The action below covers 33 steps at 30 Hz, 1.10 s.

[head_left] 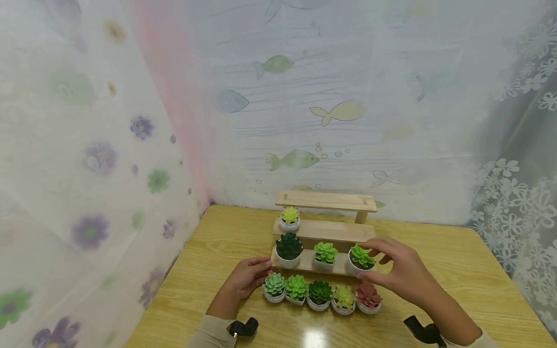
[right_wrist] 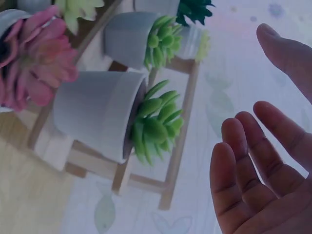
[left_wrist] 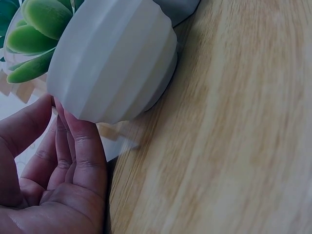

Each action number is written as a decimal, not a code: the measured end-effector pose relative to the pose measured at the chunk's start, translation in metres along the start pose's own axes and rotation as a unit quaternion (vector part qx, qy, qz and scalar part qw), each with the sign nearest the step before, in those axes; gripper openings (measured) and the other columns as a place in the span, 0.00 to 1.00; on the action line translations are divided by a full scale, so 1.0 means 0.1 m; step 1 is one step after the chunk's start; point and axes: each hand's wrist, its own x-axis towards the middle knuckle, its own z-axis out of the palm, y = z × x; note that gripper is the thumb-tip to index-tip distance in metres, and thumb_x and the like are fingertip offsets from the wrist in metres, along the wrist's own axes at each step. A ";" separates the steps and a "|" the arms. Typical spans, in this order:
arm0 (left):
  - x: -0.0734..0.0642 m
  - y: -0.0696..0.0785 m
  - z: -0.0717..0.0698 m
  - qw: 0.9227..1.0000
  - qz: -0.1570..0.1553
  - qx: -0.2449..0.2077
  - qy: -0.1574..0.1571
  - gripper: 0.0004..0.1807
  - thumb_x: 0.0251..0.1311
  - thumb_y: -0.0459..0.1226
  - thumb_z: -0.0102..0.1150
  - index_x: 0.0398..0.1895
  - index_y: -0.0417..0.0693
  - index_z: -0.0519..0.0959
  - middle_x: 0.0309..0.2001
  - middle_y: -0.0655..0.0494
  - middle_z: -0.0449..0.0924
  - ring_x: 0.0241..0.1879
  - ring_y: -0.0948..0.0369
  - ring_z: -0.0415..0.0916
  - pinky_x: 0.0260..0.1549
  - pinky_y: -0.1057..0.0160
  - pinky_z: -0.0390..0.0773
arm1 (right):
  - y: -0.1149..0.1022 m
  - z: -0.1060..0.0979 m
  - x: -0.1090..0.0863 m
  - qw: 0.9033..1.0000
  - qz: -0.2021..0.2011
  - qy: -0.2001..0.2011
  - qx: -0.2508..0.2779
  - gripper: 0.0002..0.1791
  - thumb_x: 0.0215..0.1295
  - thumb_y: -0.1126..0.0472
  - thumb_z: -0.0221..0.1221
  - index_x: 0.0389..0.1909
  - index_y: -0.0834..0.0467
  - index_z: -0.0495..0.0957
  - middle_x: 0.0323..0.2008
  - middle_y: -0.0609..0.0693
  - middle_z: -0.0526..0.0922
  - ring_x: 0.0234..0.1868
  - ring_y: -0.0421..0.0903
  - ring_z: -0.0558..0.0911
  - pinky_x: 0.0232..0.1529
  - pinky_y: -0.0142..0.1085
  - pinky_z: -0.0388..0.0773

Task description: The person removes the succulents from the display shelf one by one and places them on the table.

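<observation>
Succulents [head_left: 362, 256], wood-grain table [head_left: 237, 227], fish-print backdrop [head_left: 391, 72]

The left hand [head_left: 248, 279] sits at the lower centre of the head view, its forearm [head_left: 224, 302] slanting up from the bottom edge, thumb and fingertips drawn together in a pinch. From the lower right, the right hand [head_left: 403, 266] extends leftward, fingers gently bent, thumb well apart below them.
</observation>
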 end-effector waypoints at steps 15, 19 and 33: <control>0.00 -0.01 0.01 1.000 -0.001 -0.002 0.001 0.22 0.72 0.38 0.63 0.63 0.35 0.77 0.41 0.55 0.88 0.41 0.63 0.84 0.40 0.67 0.85 | -0.11 0.39 0.70 0.992 0.093 -0.063 0.062 0.34 0.60 0.43 0.74 0.64 0.50 0.79 0.60 0.52 0.84 0.55 0.53 0.86 0.51 0.50 0.85; 0.01 -0.01 0.00 1.000 -0.003 -0.003 0.004 0.22 0.71 0.38 0.64 0.62 0.35 0.78 0.41 0.55 0.88 0.41 0.63 0.84 0.41 0.67 0.85 | -0.13 0.53 0.90 0.984 0.135 -0.094 0.073 0.37 0.60 0.38 0.72 0.67 0.50 0.77 0.62 0.51 0.83 0.59 0.54 0.84 0.55 0.54 0.83; 0.03 -0.02 0.00 1.000 -0.003 0.000 0.004 0.23 0.72 0.38 0.63 0.64 0.35 0.76 0.42 0.55 0.87 0.42 0.63 0.84 0.41 0.66 0.85 | -0.21 0.94 1.35 0.961 0.206 -0.142 0.114 0.42 0.59 0.37 0.72 0.69 0.56 0.75 0.64 0.57 0.81 0.61 0.58 0.82 0.53 0.53 0.84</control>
